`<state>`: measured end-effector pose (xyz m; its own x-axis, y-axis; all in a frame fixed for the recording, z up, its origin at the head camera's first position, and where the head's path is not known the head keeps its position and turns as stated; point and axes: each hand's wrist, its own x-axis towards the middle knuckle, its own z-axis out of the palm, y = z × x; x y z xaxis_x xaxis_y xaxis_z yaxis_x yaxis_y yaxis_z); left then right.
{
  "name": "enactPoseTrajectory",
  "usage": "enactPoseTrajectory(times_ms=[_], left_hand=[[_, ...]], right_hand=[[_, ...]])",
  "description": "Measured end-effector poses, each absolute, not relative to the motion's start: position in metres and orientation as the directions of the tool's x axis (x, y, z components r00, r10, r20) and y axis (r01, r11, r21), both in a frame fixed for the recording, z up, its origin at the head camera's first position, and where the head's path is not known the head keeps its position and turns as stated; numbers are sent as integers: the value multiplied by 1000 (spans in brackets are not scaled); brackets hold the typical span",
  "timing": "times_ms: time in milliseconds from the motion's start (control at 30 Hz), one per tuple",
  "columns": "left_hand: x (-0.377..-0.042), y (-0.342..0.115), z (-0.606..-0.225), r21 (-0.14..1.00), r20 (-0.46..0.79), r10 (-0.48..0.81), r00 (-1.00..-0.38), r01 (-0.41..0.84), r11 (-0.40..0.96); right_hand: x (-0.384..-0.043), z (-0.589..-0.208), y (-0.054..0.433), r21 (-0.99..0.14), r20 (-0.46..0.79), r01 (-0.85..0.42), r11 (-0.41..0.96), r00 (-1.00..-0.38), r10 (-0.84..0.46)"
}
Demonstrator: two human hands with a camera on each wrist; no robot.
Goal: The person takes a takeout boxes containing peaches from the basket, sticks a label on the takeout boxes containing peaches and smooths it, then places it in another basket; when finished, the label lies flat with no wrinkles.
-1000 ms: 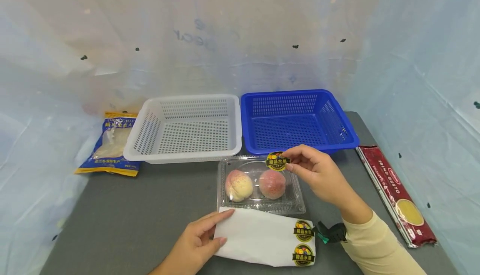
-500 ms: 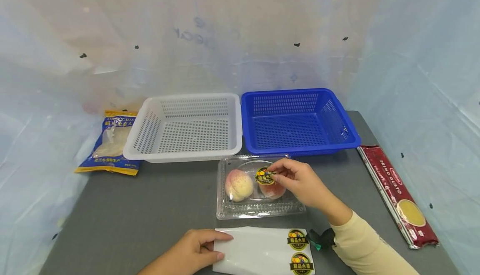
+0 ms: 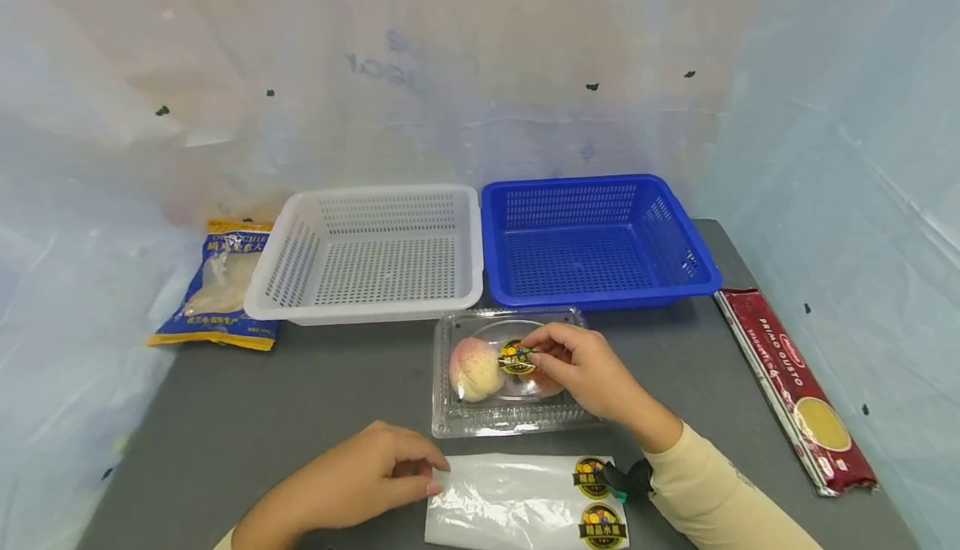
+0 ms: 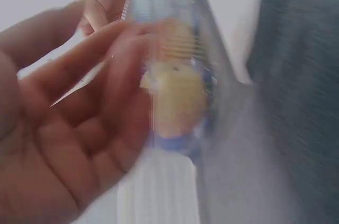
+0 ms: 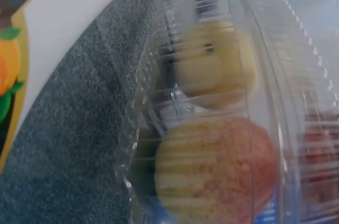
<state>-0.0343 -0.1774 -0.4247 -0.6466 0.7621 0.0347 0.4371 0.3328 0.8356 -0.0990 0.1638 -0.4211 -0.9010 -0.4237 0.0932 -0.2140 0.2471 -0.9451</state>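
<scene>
fingers (image 3: pixel 547 333) of the right hand (image 3: pixel 595 373) pinch a round sticker (image 3: pixel 513 357) over the clear box (image 3: pixel 480 427) beneath them, contact unclear; those of the left hand (image 3: pixel 371 475) stand apart at the edge of the white sheet (image 3: pixel 502 500); this looks like label placement, next calling for laying the sticker flat and letting go

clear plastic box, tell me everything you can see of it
The clear plastic box is rectangular, with ribbed walls and an oval outline on its lid, which looks closed. It lies flat on the grey table, in front of the white basket and blue basket, and holds two peaches. The right hand pinches a round sticker at the lid; whether it is stuck is unclear.
</scene>
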Motion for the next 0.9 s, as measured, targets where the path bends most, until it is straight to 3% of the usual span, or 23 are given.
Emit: enactPoseTrajectory(times_ms=[200, 367, 700, 900], left_hand=[[-59, -148, -414, 851, 300, 561, -771, 483, 208], [-82, -124, -423, 814, 404, 454, -794, 539, 218], [-107, -90, -431, 851, 398, 385, -833, 492, 184], [-110, -81, -431, 827, 396, 348, -850, 495, 268]], right_hand=[[-100, -421, 163, -927, 133, -253, 277, -912, -388], [-101, -420, 163, -923, 185, -294, 246, -904, -386], [-100, -418, 163, -941, 172, -273, 202, -896, -408], [-100, -422, 163, -877, 265, -383, 291, -889, -372]])
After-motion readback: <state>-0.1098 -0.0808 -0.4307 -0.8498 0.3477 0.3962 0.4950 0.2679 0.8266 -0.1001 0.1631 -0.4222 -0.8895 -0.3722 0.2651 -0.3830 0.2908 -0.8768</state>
